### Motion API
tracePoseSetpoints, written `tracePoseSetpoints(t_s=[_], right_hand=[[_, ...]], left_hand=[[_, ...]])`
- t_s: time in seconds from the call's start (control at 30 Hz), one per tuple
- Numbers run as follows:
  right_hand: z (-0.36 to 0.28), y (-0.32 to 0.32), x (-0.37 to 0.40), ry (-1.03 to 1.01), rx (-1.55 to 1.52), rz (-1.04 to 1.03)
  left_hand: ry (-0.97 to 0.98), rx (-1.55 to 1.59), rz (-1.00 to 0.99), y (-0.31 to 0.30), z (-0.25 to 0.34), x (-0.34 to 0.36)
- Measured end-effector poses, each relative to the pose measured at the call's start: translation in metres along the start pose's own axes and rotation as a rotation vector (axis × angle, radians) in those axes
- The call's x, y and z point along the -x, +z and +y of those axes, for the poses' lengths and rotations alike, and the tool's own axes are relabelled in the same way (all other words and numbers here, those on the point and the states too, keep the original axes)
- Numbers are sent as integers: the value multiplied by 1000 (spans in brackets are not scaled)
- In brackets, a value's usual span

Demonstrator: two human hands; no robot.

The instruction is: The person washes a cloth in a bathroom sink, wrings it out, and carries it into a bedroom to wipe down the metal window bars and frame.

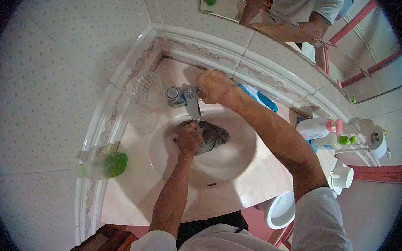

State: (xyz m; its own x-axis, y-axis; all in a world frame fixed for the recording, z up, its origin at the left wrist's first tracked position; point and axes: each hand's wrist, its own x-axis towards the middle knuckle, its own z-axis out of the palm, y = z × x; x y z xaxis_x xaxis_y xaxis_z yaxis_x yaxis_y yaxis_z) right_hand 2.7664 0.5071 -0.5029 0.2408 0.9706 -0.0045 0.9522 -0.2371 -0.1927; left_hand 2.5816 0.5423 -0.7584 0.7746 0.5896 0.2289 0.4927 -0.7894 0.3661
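My left hand (189, 137) is closed on a dark grey, wet-looking cloth (214, 137) inside the white sink (239, 155), right below the spout. Bunched up, the cloth spreads to the right of my fingers. My right hand (214, 87) reaches across to the right end of the chrome faucet (192, 103), with its fingers curled round the tap handle, which they hide. The faucet's left knob (173, 93) shows uncovered.
A clear ribbed plastic container (145, 101) stands left of the faucet. Further left is a clear bottle with a green part (116, 164). A blue-and-white item (259, 96) lies behind my right forearm. Pump bottles (318, 128) stand at the right, below the mirror (296, 32).
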Motion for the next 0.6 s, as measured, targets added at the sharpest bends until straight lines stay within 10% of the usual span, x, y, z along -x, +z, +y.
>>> tracePoseSetpoints(t_s=[0.07, 0.23, 0.33, 0.4, 0.43, 0.53, 0.6], right_hand=[[-2, 12, -1, 22, 38, 24], [3, 9, -1, -103, 43, -11], [7, 11, -1, -143, 82, -63], [10, 19, 1, -145, 107, -81], [14, 24, 1, -156, 118, -97], [10, 28, 9, -112, 120, -15], [-7, 27, 33, 8, 49, 308]], left_hand=[[-361, 823, -218, -46, 9, -14], [-665, 1498, -88, -51, 5, -14], [-288, 1139, 20, -67, 9, -16], [-703, 129, -139, -115, 43, -18], [-702, 130, -135, -86, 41, -8], [-392, 29, -53, -17, 24, 35], [116, -47, -353, -34, 29, 47]])
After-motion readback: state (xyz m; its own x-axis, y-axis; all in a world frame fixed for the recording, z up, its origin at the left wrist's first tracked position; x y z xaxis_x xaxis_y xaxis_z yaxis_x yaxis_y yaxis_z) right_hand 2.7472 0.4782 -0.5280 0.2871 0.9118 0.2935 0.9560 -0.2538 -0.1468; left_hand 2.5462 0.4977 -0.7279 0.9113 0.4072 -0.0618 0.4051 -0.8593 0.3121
